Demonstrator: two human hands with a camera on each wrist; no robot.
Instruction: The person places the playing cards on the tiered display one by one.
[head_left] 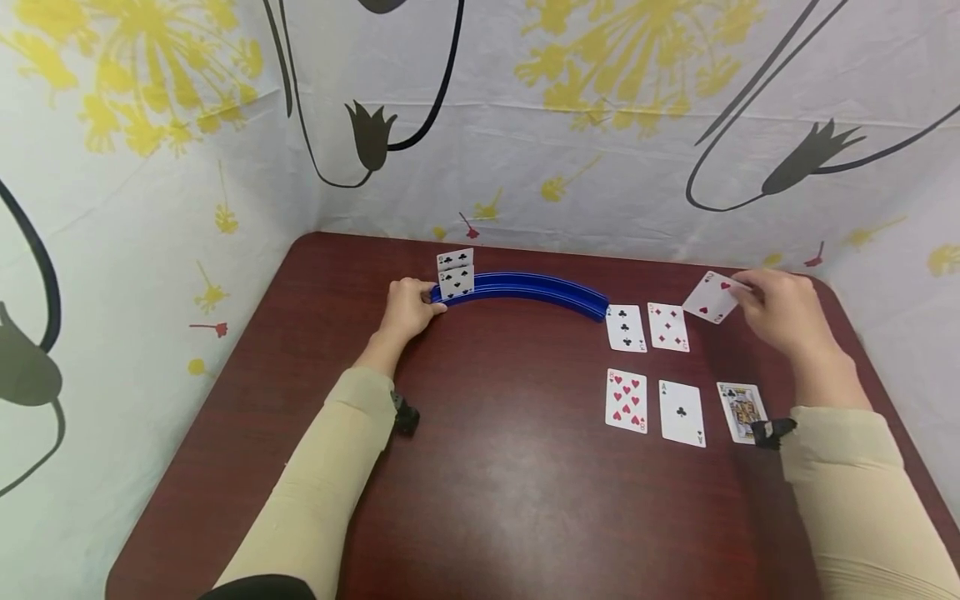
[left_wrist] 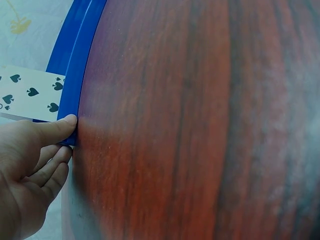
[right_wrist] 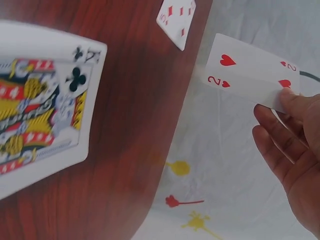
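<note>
At the far left of the curved blue card holder [head_left: 536, 286], my left hand [head_left: 408, 310] pinches its end. The left wrist view shows the thumb on the holder's [left_wrist: 75, 65] edge, beside a spades card [left_wrist: 31, 92]. Two black-suited cards [head_left: 456, 282] stand upright in the holder, one behind the other. On the right, my right hand [head_left: 783, 312] holds the two of hearts [head_left: 711, 297] by one corner between thumb and fingers. That card [right_wrist: 250, 72] is tilted, face visible, in the right wrist view, near the five of diamonds [head_left: 667, 327].
A three of clubs [head_left: 626, 328] lies by the holder's right end. Nearer the person lie the eight of hearts [head_left: 626, 402], ace of clubs [head_left: 682, 413] and king of clubs [head_left: 741, 410], partly covered by the wrist camera. Patterned cloth [head_left: 480, 167] hangs behind the brown table [head_left: 525, 500].
</note>
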